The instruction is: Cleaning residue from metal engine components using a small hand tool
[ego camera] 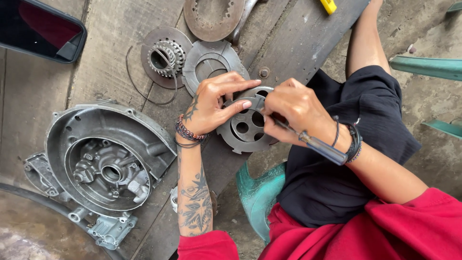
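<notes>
Rough wooden planks make up the desk [110, 62], pretty grimy. Left hand [211, 103] is pinching the rim of a round steel plate with holes [245, 126], fingers curled over its top edge, holding it tilted just above the boards near the person's knee. Right hand [293, 113] is closed around a screwdriver [313, 143], tip against the plate's face, translucent handle sticking back along the wrist. Just behind sit a notched ring plate [209, 60] and a toothed sprocket on a disc [166, 57]. Big aluminium engine cover [106, 159] lies off to the left.
</notes>
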